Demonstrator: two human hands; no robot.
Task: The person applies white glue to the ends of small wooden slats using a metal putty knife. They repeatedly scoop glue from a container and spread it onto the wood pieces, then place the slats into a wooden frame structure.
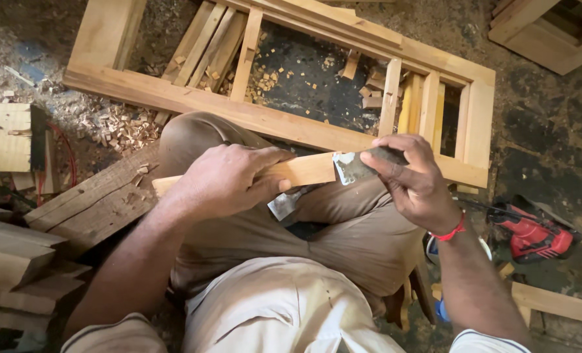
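A light wooden slat (304,170) lies across my knees, running left to right. My left hand (229,178) is wrapped over its middle and grips it. At the slat's right end my right hand (409,176) pinches a grey, worn piece of sandpaper (359,163) folded over the wood. A thin red band circles my right wrist. A small grey scrap (283,204) hangs below the slat by my left fingers.
A wooden frame (271,117) with upright slats lies on the dirt floor beyond my knees, amid chips and shavings (118,127). Rough planks (23,261) are stacked at left. A red power tool (533,232) rests at right, a wooden rail (556,304) below it.
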